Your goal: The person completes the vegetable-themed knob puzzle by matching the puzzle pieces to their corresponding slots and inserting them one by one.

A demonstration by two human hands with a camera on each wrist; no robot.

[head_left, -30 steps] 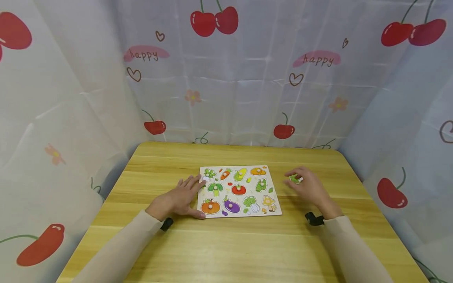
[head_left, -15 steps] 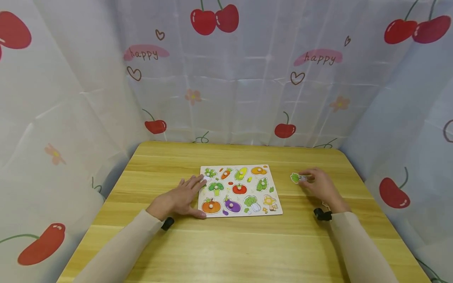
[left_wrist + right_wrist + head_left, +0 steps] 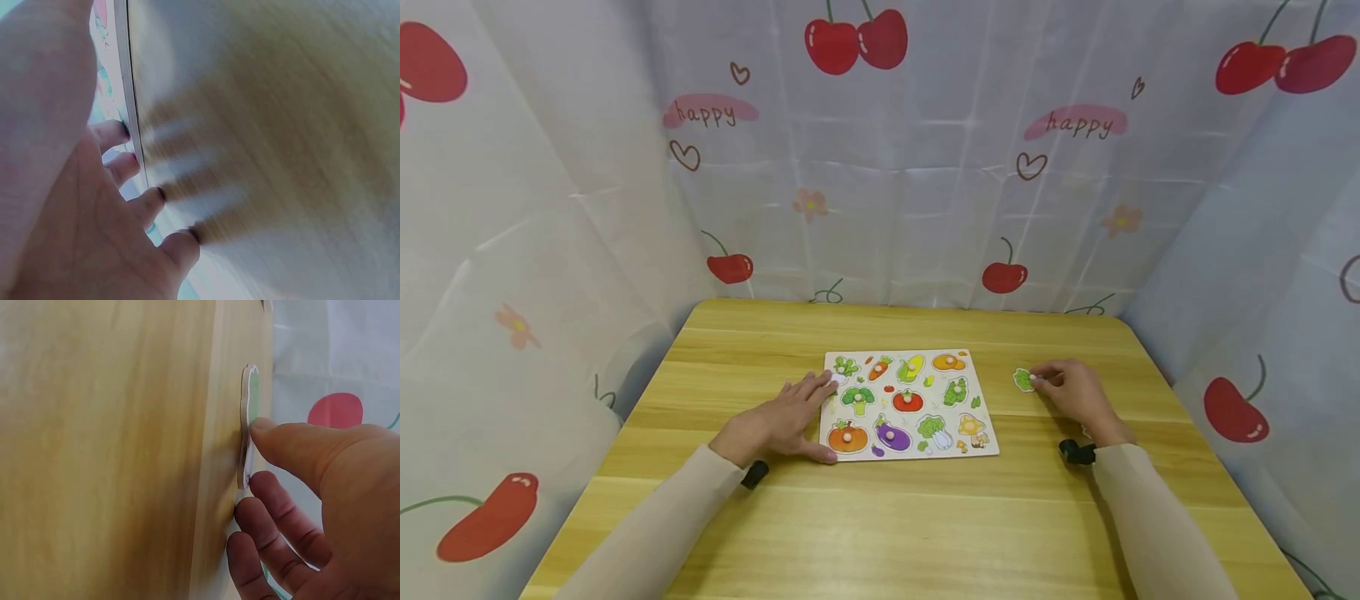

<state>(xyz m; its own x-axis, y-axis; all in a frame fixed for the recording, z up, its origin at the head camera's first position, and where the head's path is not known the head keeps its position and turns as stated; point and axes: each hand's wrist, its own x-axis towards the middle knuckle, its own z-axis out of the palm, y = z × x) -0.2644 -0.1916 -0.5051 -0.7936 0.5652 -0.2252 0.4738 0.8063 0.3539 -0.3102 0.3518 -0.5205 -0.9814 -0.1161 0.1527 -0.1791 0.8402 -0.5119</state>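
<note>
A puzzle board (image 3: 850, 458) printed with vegetables lies on the wooden table. My left hand (image 3: 781, 418) rests with spread fingers along its left side, the fingertips over the edge in the left wrist view. Right of the board, my right hand (image 3: 1077, 395) pinches a bok choy puzzle piece (image 3: 1022, 381) by its small knob. From the right wrist view, the thumb (image 3: 281, 440) presses against the piece's face (image 3: 254, 394), and the other fingers curl below. The piece sits low over the table, its stem end hidden by the hand.
Several knobbed pieces, such as the tomato (image 3: 907, 402) and eggplant (image 3: 891, 435), sit in the board. The bok choy picture (image 3: 934, 432) and mushroom picture (image 3: 972, 428) show no knob. Another piece (image 3: 1086, 432) peeks out by the right wrist. Cherry-print curtains (image 3: 880, 208) enclose the table (image 3: 880, 525).
My right hand has drawn back to the right, uncovering the bok choy piece's leafy end, and its fingers now close on the knob. My left hand stays on the board.
</note>
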